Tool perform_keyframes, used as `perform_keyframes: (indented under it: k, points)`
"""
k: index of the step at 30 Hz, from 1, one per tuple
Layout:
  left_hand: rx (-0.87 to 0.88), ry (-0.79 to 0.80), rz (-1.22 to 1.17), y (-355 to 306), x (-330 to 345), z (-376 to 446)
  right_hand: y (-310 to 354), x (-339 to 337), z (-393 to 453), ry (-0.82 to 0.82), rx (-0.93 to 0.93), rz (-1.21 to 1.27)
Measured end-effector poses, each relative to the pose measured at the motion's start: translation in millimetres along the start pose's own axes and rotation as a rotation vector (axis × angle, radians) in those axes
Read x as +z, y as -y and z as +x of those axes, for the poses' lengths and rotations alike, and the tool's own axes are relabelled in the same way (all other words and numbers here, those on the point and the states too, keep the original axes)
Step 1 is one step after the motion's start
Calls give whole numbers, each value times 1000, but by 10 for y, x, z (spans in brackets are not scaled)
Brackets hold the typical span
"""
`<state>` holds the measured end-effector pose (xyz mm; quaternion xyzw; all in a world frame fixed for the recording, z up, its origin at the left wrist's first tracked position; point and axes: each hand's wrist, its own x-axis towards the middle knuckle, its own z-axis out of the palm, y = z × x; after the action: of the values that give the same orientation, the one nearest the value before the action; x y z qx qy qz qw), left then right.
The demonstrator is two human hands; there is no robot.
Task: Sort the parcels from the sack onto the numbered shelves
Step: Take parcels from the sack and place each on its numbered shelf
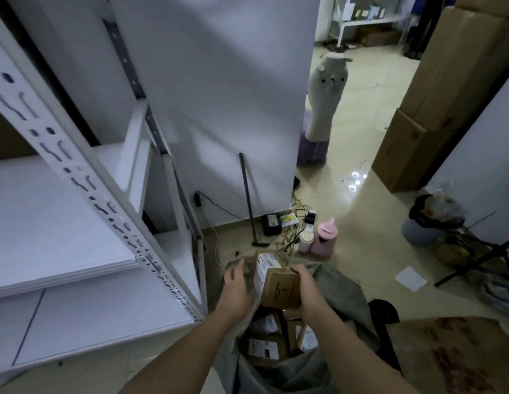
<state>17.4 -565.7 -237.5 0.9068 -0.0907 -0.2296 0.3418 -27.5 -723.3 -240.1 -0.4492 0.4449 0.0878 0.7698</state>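
Note:
A grey sack (341, 297) stands open on the floor at bottom centre, with several brown cardboard parcels (264, 348) bearing white labels inside it. Above the sack's mouth I hold a brown parcel (279, 282) marked "6-1" in black pen, with a white label on its left face. My right hand (304, 282) grips its right side. My left hand (237, 288) is on its left side, also touching the sack's rim. A white metal shelf unit (77, 194) stands to the left, its boards bare.
A pink flask (324, 237) and a cup (306, 241) stand on the floor beyond the sack, next to cables and a black rod (249, 200). Large cardboard boxes (435, 103) are stacked at right. A bin (429, 223) and tripod legs (480, 260) sit at right.

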Motion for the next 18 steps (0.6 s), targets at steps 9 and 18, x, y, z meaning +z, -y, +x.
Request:
perform_keyframes:
  k: [9, 18]
  points:
    - [-340, 71, -856, -163, -617, -488, -64, 687, -457, 38, -219, -99]
    - [-166, 54, -900, 293, -1460, -1142, -432, 1519, -1219, 64, -331, -164]
